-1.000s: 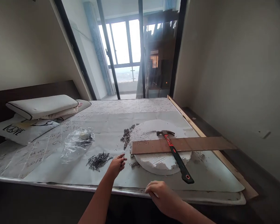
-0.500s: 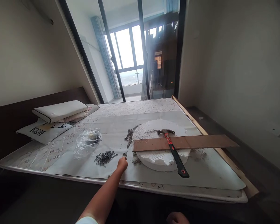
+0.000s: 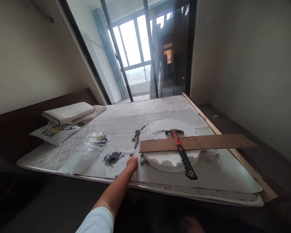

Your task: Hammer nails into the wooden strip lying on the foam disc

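My left hand (image 3: 132,163) is closed low over the grey sheet, its fingertips beside small grey crumbs (image 3: 136,139). Whatever it may be pinching is hidden. To its left lies a loose pile of nails (image 3: 112,158). On its right, a round white slab (image 3: 157,160) with a rough surface carries a brown board (image 3: 208,143) laid across it. A claw hammer (image 3: 183,158) with a red and black handle rests over the board, its head beyond the board's far edge. My right hand (image 3: 191,224) shows dimly at the bottom edge, fingers unclear.
All this lies on a grey sheet (image 3: 87,170) over a patterned mattress (image 3: 145,103). A clear plastic bag (image 3: 96,140) with something inside is at left, near pillows (image 3: 69,112). A wooden rail (image 3: 254,176) runs along the right side, under the board's overhanging end.
My left hand has shifted slightly beside the grey crumbs and stays closed. The whole view has moved a little; hammer, board and nails lie as before.
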Demonstrator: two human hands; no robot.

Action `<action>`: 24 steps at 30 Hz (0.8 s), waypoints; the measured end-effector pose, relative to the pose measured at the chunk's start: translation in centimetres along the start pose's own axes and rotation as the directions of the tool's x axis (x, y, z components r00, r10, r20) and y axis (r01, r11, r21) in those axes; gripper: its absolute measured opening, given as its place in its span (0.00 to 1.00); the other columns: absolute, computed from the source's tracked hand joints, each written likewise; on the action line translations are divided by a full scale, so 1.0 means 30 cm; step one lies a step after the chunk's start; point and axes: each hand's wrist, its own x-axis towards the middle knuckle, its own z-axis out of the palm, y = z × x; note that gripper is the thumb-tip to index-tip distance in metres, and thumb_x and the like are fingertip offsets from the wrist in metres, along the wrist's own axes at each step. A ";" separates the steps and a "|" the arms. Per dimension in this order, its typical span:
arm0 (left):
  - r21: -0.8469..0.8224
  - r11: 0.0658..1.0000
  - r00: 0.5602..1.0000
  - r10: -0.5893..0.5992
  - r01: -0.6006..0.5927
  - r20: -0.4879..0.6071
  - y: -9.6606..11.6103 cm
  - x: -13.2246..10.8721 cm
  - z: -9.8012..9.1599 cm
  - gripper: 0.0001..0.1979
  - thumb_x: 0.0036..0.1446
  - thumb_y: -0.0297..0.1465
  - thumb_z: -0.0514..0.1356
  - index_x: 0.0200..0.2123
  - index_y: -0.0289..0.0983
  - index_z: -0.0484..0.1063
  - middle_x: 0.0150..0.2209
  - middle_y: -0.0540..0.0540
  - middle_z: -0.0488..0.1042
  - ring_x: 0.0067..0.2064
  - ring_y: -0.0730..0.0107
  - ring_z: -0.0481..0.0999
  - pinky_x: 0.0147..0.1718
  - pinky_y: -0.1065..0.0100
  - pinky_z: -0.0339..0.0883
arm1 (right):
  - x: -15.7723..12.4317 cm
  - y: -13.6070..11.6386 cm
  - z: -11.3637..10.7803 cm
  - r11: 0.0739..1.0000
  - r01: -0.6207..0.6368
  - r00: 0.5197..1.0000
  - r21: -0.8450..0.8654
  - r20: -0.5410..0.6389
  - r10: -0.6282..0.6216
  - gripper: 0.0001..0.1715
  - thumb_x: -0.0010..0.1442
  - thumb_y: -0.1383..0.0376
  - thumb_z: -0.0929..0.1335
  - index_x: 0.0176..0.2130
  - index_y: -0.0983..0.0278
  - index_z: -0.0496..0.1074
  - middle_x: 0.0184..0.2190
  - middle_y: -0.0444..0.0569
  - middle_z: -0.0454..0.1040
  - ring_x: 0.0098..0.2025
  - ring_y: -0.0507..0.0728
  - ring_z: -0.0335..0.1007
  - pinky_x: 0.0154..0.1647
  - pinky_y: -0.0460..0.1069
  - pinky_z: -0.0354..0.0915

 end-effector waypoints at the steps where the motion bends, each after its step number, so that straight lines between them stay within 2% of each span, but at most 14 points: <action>1: -0.006 1.000 1.000 0.013 -0.013 0.001 -0.005 -0.004 -0.009 0.12 0.50 0.25 0.54 0.39 0.33 0.70 0.44 0.37 0.69 0.44 0.58 0.69 0.42 0.64 0.61 | -0.006 0.003 -0.001 1.000 0.003 1.000 0.007 0.008 -0.003 0.19 0.45 0.63 0.58 0.26 0.62 0.76 0.27 0.50 0.78 0.33 0.60 0.73 0.33 0.49 0.64; 4: -0.052 0.996 0.998 0.066 -0.066 -0.010 -0.043 -0.025 -0.049 0.15 0.51 0.31 0.56 0.44 0.35 0.70 0.47 0.38 0.68 0.47 0.60 0.68 0.46 0.65 0.59 | -0.029 0.016 -0.008 0.999 0.019 0.999 0.027 0.047 -0.020 0.20 0.46 0.60 0.58 0.26 0.64 0.76 0.28 0.52 0.78 0.34 0.61 0.73 0.35 0.50 0.64; 7: -0.119 0.990 0.996 0.072 -0.077 -0.048 -0.131 -0.080 -0.099 0.16 0.56 0.32 0.51 0.47 0.35 0.68 0.46 0.40 0.70 0.48 0.63 0.67 0.49 0.67 0.57 | -0.050 0.030 -0.019 0.999 -0.008 0.996 0.054 0.089 0.003 0.22 0.46 0.58 0.58 0.29 0.65 0.76 0.30 0.54 0.78 0.36 0.61 0.73 0.37 0.51 0.64; 9: -0.219 0.972 0.980 0.042 -0.085 -0.192 -0.219 -0.161 -0.111 0.17 0.56 0.31 0.50 0.46 0.32 0.69 0.43 0.40 0.72 0.46 0.64 0.68 0.48 0.67 0.58 | -0.062 0.041 -0.029 0.996 -0.042 0.992 0.076 0.118 0.033 0.23 0.47 0.57 0.58 0.31 0.66 0.76 0.31 0.54 0.78 0.36 0.61 0.73 0.37 0.51 0.65; 11: -0.284 0.959 0.953 -0.073 -0.014 -0.293 -0.324 -0.293 -0.083 0.18 0.56 0.28 0.48 0.48 0.32 0.67 0.45 0.40 0.71 0.46 0.66 0.68 0.49 0.68 0.58 | -0.070 0.054 -0.042 0.992 -0.076 0.988 0.098 0.141 0.062 0.24 0.47 0.56 0.58 0.33 0.66 0.76 0.32 0.54 0.78 0.37 0.61 0.73 0.37 0.51 0.66; 14: -0.281 0.937 0.928 -0.278 0.207 -0.246 -0.477 -0.597 0.052 0.18 0.55 0.26 0.47 0.48 0.31 0.67 0.44 0.40 0.71 0.47 0.67 0.68 0.49 0.70 0.57 | -0.080 0.072 -0.064 0.985 -0.123 0.982 0.124 0.155 0.103 0.23 0.46 0.56 0.60 0.34 0.65 0.76 0.33 0.55 0.78 0.40 0.63 0.73 0.39 0.52 0.66; 17: -0.178 0.894 0.905 -0.424 0.411 -0.043 -0.576 -0.973 0.248 0.18 0.54 0.28 0.50 0.49 0.33 0.66 0.47 0.39 0.69 0.50 0.64 0.67 0.51 0.69 0.56 | -0.092 0.075 -0.080 0.975 -0.165 0.976 0.148 0.166 0.140 0.22 0.46 0.56 0.61 0.35 0.65 0.75 0.35 0.55 0.78 0.41 0.63 0.72 0.39 0.52 0.67; 19: -0.092 0.847 0.852 -0.519 0.524 0.068 -0.606 -1.194 0.365 0.23 0.51 0.34 0.55 0.51 0.36 0.64 0.53 0.38 0.64 0.55 0.56 0.61 0.53 0.63 0.53 | -0.103 0.065 -0.083 0.968 -0.190 0.972 0.161 0.172 0.162 0.23 0.47 0.56 0.61 0.35 0.65 0.75 0.34 0.55 0.78 0.40 0.62 0.73 0.38 0.51 0.67; 21: -0.041 0.806 0.803 -0.582 0.590 0.127 -0.614 -1.345 0.446 0.30 0.46 0.38 0.59 0.54 0.38 0.60 0.57 0.38 0.59 0.58 0.50 0.56 0.53 0.58 0.51 | -0.112 0.048 -0.079 0.963 -0.208 0.968 0.170 0.176 0.178 0.23 0.47 0.55 0.61 0.35 0.66 0.75 0.33 0.55 0.78 0.39 0.62 0.74 0.37 0.51 0.68; 22: -0.023 0.790 0.783 -0.603 0.613 0.152 -0.613 -1.389 0.470 0.33 0.44 0.37 0.60 0.55 0.40 0.57 0.58 0.38 0.57 0.59 0.48 0.55 0.53 0.56 0.51 | -0.116 0.040 -0.076 0.962 -0.214 0.967 0.172 0.177 0.183 0.23 0.47 0.55 0.61 0.35 0.67 0.74 0.33 0.55 0.78 0.38 0.61 0.74 0.37 0.50 0.68; 24: 0.003 0.784 0.766 -0.608 0.621 0.207 -0.604 -1.421 0.491 0.36 0.43 0.33 0.60 0.57 0.40 0.54 0.57 0.38 0.58 0.58 0.50 0.56 0.52 0.57 0.51 | -0.119 0.027 -0.071 0.960 -0.223 0.965 0.170 0.177 0.193 0.22 0.46 0.56 0.62 0.35 0.67 0.74 0.33 0.54 0.78 0.38 0.60 0.74 0.37 0.49 0.67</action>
